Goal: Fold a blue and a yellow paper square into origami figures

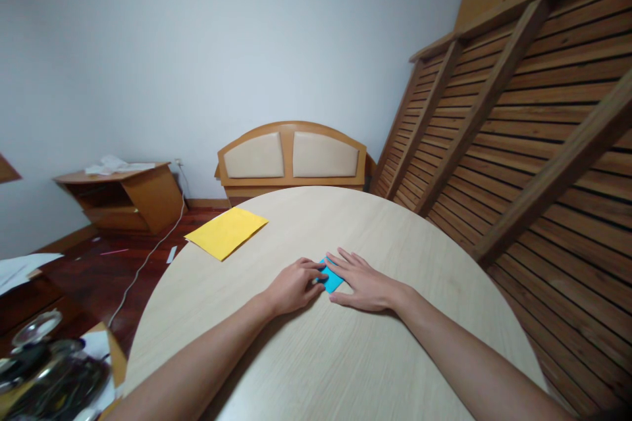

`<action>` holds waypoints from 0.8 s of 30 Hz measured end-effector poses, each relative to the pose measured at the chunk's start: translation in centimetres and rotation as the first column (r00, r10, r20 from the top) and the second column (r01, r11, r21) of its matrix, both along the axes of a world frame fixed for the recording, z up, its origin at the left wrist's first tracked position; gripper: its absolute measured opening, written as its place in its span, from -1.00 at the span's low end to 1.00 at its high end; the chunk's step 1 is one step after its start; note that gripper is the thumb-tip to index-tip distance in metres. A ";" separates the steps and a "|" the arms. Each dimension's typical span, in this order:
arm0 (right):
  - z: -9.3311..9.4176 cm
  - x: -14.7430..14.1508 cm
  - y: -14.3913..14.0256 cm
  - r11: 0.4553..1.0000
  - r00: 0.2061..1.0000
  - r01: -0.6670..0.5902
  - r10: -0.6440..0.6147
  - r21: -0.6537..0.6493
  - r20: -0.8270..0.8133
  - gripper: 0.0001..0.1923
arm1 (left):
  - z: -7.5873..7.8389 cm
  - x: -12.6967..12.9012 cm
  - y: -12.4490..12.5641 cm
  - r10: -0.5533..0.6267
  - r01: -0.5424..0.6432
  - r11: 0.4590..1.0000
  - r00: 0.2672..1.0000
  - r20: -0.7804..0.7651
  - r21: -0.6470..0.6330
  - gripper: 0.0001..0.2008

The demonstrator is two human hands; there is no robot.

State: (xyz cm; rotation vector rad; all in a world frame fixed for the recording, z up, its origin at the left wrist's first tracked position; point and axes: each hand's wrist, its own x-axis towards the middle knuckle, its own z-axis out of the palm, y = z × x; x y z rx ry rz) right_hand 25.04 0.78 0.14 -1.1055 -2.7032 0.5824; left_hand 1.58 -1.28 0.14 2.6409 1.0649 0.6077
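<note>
A small folded blue paper [330,278] lies flat on the round light-wood table [320,355], mostly covered by both hands. My left hand [293,287] is curled, with its fingertips pressing on the paper's left edge. My right hand [363,283] lies flat with spread fingers, holding the paper's right part down against the table. Only a strip of blue shows between the two hands.
A yellow sheet of paper [227,232] lies at the table's far left edge. A slatted wooden panel [518,131] leans along the right. Behind stand a padded headboard [292,156] and a low wooden shelf [123,194]. Metal items [44,368] sit at lower left.
</note>
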 end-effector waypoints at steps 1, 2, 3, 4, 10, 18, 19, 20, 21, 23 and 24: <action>0.0 0.0 0.0 1.000 1.000 -0.002 0.002 0.002 0.002 -0.10 | 0.0 0.0 0.0 -0.004 0.004 1.000 1.000 -0.002 0.003 -0.74; 0.0 0.0 0.0 1.000 1.000 -0.005 0.005 0.004 0.003 -0.10 | 0.1 0.0 0.0 -0.007 0.007 1.000 1.000 -0.004 0.005 -0.74; -0.1 -0.1 0.0 1.000 1.000 -0.009 0.009 0.004 0.001 -0.12 | 0.1 -0.1 0.0 -0.010 0.010 1.000 1.000 -0.003 0.007 -0.74; -0.1 -0.1 0.1 1.000 1.000 -0.010 0.010 0.003 -0.004 -0.15 | 0.1 -0.1 0.0 -0.013 0.013 1.000 1.000 -0.001 0.006 -0.74; -0.5 -0.2 0.5 1.000 1.000 0.014 -0.013 0.020 -0.019 -0.42 | 0.1 -0.2 0.2 -0.035 0.035 0.999 0.999 0.006 0.005 -0.74; -1.4 -0.7 1.1 0.983 0.997 0.052 -0.040 0.175 -0.070 -0.52 | 0.1 -0.1 0.1 -0.039 0.039 0.999 0.999 -0.017 0.020 -0.73; -1.4 -0.9 1.1 0.977 0.995 0.061 -0.043 0.203 -0.091 -0.54 | 0.1 -0.1 0.1 -0.039 0.039 0.999 0.999 -0.022 0.026 -0.74; -1.2 -1.0 1.1 0.971 0.992 0.076 -0.050 0.229 -0.115 -0.58 | 0.1 -0.1 0.1 -0.038 0.039 0.999 0.999 -0.026 0.031 -0.74; -1.0 -1.1 1.0 0.964 0.989 0.094 -0.061 0.250 -0.138 -0.63 | 0.1 -0.1 0.1 -0.038 0.039 0.999 0.999 -0.029 0.037 -0.74; -0.5 -1.2 1.0 0.953 0.981 0.131 -0.085 0.274 -0.173 -0.74 | 0.1 -0.2 0.1 -0.037 0.038 0.998 0.999 -0.032 0.045 -0.74; -0.3 -1.2 0.9 0.949 0.978 0.145 -0.095 0.280 -0.185 -0.79 | 0.1 -0.2 0.1 -0.039 0.040 0.998 0.999 -0.032 0.045 -0.74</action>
